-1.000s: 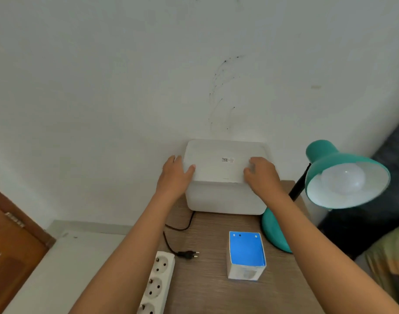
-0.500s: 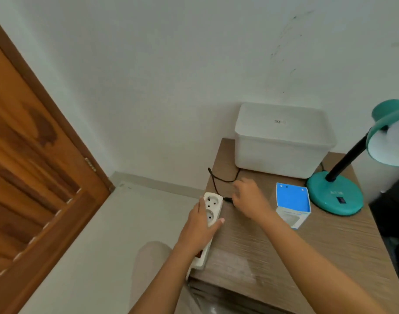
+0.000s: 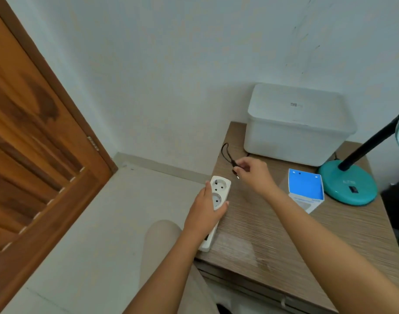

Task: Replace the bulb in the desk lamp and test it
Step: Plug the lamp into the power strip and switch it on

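A teal desk lamp [image 3: 348, 184] stands at the table's right side, its shade cut off by the frame edge. Its black cord [image 3: 226, 152] loops across the wood table [image 3: 273, 241]. My right hand [image 3: 255, 175] pinches the black plug [image 3: 235, 171] a little above the table, prongs pointing down toward the white power strip [image 3: 218, 196]. My left hand [image 3: 207, 209] grips that strip at the table's left edge, with its top socket uncovered. A blue and white bulb box [image 3: 306, 191] stands between my right hand and the lamp base.
A white lidded plastic bin [image 3: 295, 125] sits against the wall at the back of the table. A wooden door [image 3: 35, 155] is at the left, with pale floor [image 3: 103, 223] below. My knee [image 3: 162, 236] is beside the table's left edge.
My hands left the white bin. The left one took hold of the power strip, the right one picked up the plug and lifted it off the table. The view swung left.
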`<state>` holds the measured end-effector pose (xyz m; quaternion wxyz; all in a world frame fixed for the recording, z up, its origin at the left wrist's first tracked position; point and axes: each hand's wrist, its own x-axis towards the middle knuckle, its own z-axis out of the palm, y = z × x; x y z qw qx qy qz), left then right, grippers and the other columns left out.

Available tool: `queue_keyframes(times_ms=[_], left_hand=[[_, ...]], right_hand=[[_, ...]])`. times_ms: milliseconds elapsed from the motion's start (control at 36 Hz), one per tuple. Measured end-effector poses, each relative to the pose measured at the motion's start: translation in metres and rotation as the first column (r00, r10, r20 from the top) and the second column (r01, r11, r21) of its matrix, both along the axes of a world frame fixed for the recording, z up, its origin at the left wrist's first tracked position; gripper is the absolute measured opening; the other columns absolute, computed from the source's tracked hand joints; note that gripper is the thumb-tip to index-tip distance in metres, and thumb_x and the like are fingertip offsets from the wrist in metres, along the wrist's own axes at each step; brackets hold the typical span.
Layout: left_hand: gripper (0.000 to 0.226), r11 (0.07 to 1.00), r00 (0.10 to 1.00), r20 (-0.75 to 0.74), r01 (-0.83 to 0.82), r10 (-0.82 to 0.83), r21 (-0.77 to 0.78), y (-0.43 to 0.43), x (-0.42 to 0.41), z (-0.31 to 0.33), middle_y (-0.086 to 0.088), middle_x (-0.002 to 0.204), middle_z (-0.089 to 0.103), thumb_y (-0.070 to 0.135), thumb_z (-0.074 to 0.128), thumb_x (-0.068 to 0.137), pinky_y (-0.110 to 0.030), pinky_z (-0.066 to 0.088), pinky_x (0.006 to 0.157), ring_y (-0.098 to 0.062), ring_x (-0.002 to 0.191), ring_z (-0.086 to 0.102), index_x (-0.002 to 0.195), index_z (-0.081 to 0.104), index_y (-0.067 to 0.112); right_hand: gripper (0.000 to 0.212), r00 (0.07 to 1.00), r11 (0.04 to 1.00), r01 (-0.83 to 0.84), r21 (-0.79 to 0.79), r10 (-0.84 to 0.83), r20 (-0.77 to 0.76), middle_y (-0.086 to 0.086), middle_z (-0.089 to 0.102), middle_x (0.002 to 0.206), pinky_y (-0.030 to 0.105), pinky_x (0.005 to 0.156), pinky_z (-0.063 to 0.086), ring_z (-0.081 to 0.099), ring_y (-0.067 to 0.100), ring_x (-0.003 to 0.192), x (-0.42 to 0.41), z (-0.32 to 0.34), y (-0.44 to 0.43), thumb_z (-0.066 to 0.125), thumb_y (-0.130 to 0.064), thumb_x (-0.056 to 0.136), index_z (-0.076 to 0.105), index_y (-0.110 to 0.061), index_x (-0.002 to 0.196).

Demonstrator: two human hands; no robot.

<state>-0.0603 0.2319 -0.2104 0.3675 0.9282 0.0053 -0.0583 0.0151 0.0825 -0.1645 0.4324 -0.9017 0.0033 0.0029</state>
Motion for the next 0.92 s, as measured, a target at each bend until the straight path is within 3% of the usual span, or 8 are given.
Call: queue_keyframes(times_ms=[83, 111, 222, 389, 500, 639, 778, 917], left_hand=[[0.082, 1.000, 1.000, 0.011, 0.001, -0.001, -0.004, 0.000, -0.001, 0.000, -0.006, 0.143, 0.038, 0.046, 0.053, 0.091, -0.029, 0.039, 0.097, -0.020, 0.127, 0.043, 0.151, 0.008, 0.013], [0.082, 1.000, 1.000, 0.014, 0.002, -0.002, -0.007, 0.000, -0.001, 0.001, -0.006, 0.143, 0.038, 0.046, 0.053, 0.091, -0.029, 0.039, 0.097, -0.020, 0.127, 0.042, 0.151, 0.008, 0.013], [0.082, 1.000, 1.000, 0.021, -0.004, 0.005, -0.020, 0.000, -0.001, 0.001, -0.007, 0.140, 0.041, 0.045, 0.054, 0.091, -0.030, 0.041, 0.096, -0.020, 0.124, 0.045, 0.151, 0.009, 0.012], [0.082, 0.999, 1.000, 0.025, -0.010, 0.011, -0.039, 0.001, 0.000, -0.002, -0.007, 0.138, 0.043, 0.045, 0.056, 0.089, -0.032, 0.044, 0.096, -0.021, 0.122, 0.046, 0.150, 0.011, 0.012], [0.082, 0.999, 1.000, 0.024, -0.012, 0.013, -0.051, 0.001, 0.001, -0.003, -0.007, 0.141, 0.041, 0.045, 0.056, 0.089, -0.031, 0.042, 0.099, -0.020, 0.126, 0.044, 0.151, 0.012, 0.012], [0.083, 0.998, 0.999, 0.034, -0.012, 0.014, -0.067, 0.002, 0.001, -0.005, -0.008, 0.138, 0.044, 0.045, 0.057, 0.089, -0.031, 0.042, 0.098, -0.020, 0.124, 0.045, 0.151, 0.012, 0.011], [0.081, 0.997, 0.999, 0.044, -0.022, 0.025, -0.080, 0.002, 0.001, -0.008, -0.006, 0.136, 0.046, 0.044, 0.059, 0.088, -0.030, 0.044, 0.095, -0.019, 0.122, 0.047, 0.150, 0.016, 0.014], [0.079, 0.996, 0.998, 0.058, -0.029, 0.034, -0.083, 0.002, 0.002, -0.010, -0.005, 0.133, 0.048, 0.046, 0.058, 0.087, -0.033, 0.046, 0.094, -0.019, 0.119, 0.048, 0.149, 0.019, 0.015]], right_hand=[[0.019, 0.997, 0.994, -0.081, 0.070, 0.082, -0.011, 0.002, 0.062, 0.089, 0.008, 0.066, 0.043, 0.057, 0.010, 0.078, -0.004, 0.007, 0.007, 0.065, -0.009, 0.084, 0.065, -0.005, 0.103], [0.018, 0.993, 0.990, -0.116, 0.080, 0.118, -0.024, 0.002, 0.064, 0.091, 0.008, 0.069, 0.046, 0.059, 0.010, 0.080, -0.005, 0.007, 0.009, 0.066, -0.009, 0.083, 0.064, -0.005, 0.100], [0.015, 0.960, 0.959, -0.263, 0.102, 0.270, -0.067, 0.005, 0.069, 0.098, 0.029, 0.087, 0.054, 0.067, 0.016, 0.093, -0.008, 0.000, 0.010, 0.067, -0.004, 0.080, 0.064, -0.007, 0.095], [0.013, 0.898, 0.897, -0.439, -0.053, 0.436, -0.054, 0.012, 0.073, 0.093, 0.016, 0.080, 0.053, 0.070, 0.018, 0.089, -0.004, 0.000, 0.013, 0.069, 0.001, 0.078, 0.069, -0.008, 0.088], [0.012, 0.860, 0.848, -0.511, -0.138, 0.503, -0.092, 0.011, 0.074, 0.092, 0.018, 0.082, 0.053, 0.069, 0.015, 0.090, 0.003, 0.001, 0.015, 0.069, 0.000, 0.078, 0.070, -0.006, 0.089], [0.010, 0.843, 0.828, -0.538, -0.161, 0.527, -0.104, 0.010, 0.074, 0.090, 0.031, 0.083, 0.056, 0.068, 0.017, 0.089, 0.006, -0.002, 0.016, 0.070, -0.001, 0.077, 0.072, -0.006, 0.086], [0.011, 0.874, 0.874, -0.483, -0.050, 0.478, -0.083, -0.003, 0.071, 0.083, 0.007, 0.073, 0.050, 0.065, -0.003, 0.079, 0.000, -0.002, 0.016, 0.074, -0.011, 0.076, 0.071, -0.010, 0.087], [0.010, 0.927, 0.926, -0.372, -0.061, 0.374, 0.033, -0.012, 0.060, 0.069, 0.000, 0.068, 0.044, 0.058, -0.011, 0.066, -0.004, -0.008, 0.019, 0.074, -0.012, 0.076, 0.068, -0.004, 0.072]])
